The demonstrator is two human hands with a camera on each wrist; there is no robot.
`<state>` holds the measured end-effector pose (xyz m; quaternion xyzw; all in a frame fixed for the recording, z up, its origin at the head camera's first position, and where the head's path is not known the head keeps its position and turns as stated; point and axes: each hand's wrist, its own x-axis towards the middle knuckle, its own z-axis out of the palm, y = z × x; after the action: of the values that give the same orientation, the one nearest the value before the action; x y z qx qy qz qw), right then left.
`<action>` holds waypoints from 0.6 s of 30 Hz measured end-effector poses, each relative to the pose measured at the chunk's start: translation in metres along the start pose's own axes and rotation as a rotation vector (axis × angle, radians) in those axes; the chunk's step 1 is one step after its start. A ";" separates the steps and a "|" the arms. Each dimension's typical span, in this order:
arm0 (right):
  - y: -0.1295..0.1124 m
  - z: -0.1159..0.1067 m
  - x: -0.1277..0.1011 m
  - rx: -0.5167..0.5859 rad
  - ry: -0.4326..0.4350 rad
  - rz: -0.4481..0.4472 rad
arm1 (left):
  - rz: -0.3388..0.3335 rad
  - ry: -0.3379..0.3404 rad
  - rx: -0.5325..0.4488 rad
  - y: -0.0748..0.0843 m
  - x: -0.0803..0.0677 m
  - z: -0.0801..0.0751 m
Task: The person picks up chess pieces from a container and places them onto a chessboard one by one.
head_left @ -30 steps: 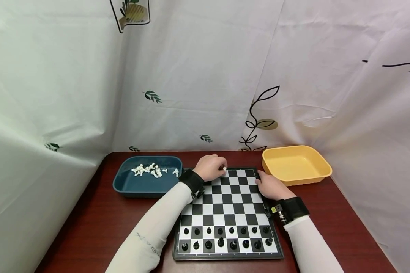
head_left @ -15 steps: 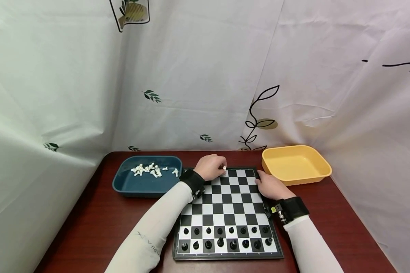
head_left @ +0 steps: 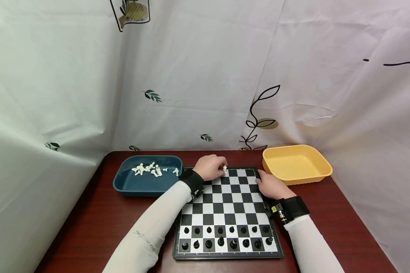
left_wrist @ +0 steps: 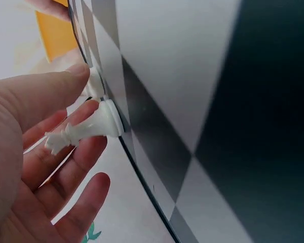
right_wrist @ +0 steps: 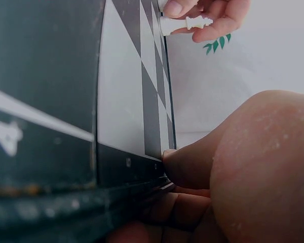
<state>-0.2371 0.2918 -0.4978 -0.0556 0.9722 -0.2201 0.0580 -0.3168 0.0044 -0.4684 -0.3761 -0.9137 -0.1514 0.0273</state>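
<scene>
At the board's far edge, my left hand [head_left: 210, 167] pinches a white chess piece [right_wrist: 185, 24] at thumb and index finger; in the left wrist view the thumb mostly hides it. Beside it a white queen [left_wrist: 86, 127] with a jagged crown stands with its base on the board, the other fingers behind it. My right hand [head_left: 275, 185] grips the right edge of the chessboard [head_left: 227, 197], thumb on the rim and fingers curled at its side. Two rows of black chess pieces [head_left: 220, 241] stand along the near side.
Left of the board, a dark blue tray [head_left: 136, 189] holds several loose white chess pieces [head_left: 147, 168]. A yellow tray [head_left: 295, 163] stands at the back right. The reddish-brown table [head_left: 123, 227] meets a patterned cloth backdrop [head_left: 198, 76].
The white piece at my left fingertips shows a little more in the head view. Both hands stay in nearly the same place, and the board has not moved.
</scene>
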 end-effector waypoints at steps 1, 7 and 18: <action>0.000 0.000 0.000 -0.002 0.000 -0.006 | -0.004 0.000 -0.004 -0.001 -0.001 -0.001; -0.006 -0.004 -0.002 -0.017 -0.006 -0.010 | -0.019 0.022 -0.054 -0.005 -0.008 -0.014; -0.007 -0.002 -0.004 -0.013 0.006 -0.012 | -0.115 0.105 -0.205 -0.021 -0.034 -0.045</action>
<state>-0.2326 0.2871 -0.4928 -0.0613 0.9733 -0.2145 0.0534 -0.3099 -0.0462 -0.4367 -0.3153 -0.9109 -0.2647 0.0275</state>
